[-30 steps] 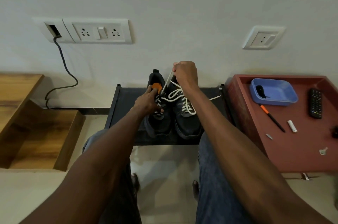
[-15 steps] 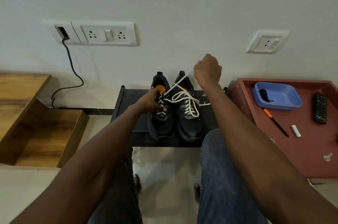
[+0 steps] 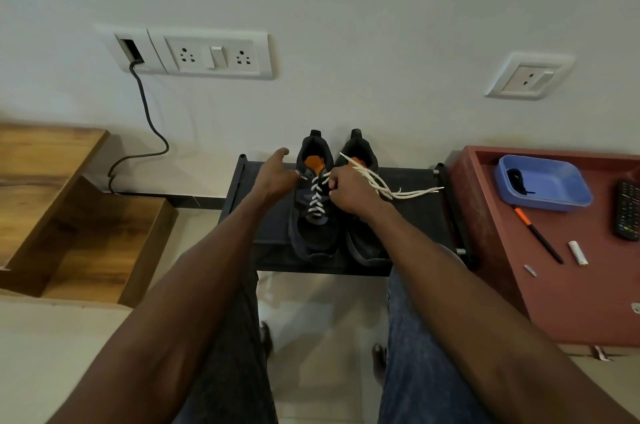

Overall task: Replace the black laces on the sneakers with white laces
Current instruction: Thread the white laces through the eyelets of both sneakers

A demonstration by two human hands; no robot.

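Against white wall (image 3: 346,8) — black rack (image 3: 412,215), sneakers (image 3: 313,226)

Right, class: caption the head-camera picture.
Right hand pinches white cotton lace on black sneakers; left hand open beside.

Two dark sneakers stand side by side on a low black shelf against the wall, toes toward the person, heels at the wall, orange linings visible in the openings. The left sneaker (image 3: 313,215) carries a white lace (image 3: 316,196) crossed through its eyelets up to the tongue. On the right sneaker (image 3: 363,236) the lacing area is largely hidden; loose white lace ends (image 3: 398,189) trail from its collar rightward across the shelf top. A black lace (image 3: 518,177) lies coiled in a blue tray well to the right.
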